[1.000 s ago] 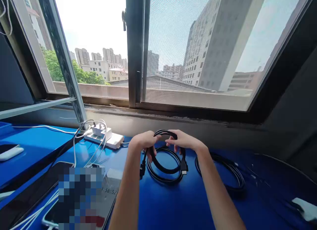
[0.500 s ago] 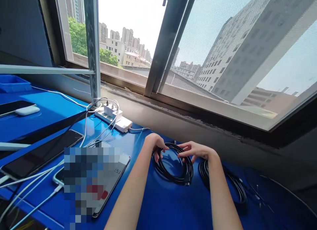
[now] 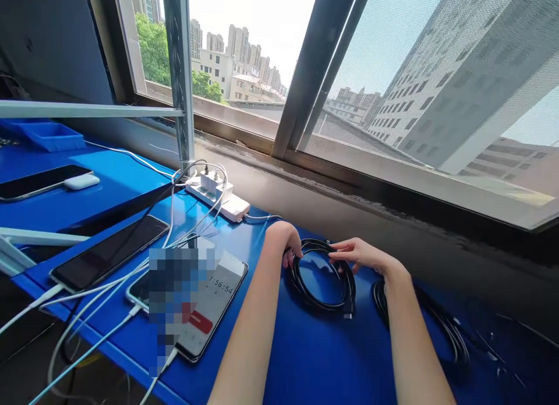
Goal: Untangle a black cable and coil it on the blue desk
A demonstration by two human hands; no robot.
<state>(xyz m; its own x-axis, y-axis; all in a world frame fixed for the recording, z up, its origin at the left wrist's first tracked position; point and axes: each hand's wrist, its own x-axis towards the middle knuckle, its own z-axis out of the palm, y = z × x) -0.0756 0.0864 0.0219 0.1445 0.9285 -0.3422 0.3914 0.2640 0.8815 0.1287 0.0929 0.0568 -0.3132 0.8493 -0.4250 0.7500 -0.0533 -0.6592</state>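
A coil of black cable [image 3: 350, 290] lies on the blue tabletop, with a connector [image 3: 347, 315] at its lower right and another end poking up at the back. My left hand [image 3: 285, 242] is closed round the coil's left side, its wrist bent and some fingers hidden behind the loops. At the upper right of the coil, my right hand [image 3: 358, 253] pinches the loops between thumb and fingers. Beyond my right forearm rests a second black cable coil [image 3: 445, 329], partly covered by that arm.
Several phones lie to the left, among them a black phone [image 3: 109, 252] and one showing a timer [image 3: 218, 303], with white cables running to a power strip [image 3: 218, 198]. A metal rack post [image 3: 180, 79] stands by the window. A blue tray [image 3: 59, 138] sits far left.
The whole view has shifted, so things appear farther right and slightly higher on the left. Both hands stay on the same coil, with only slight finger movement.
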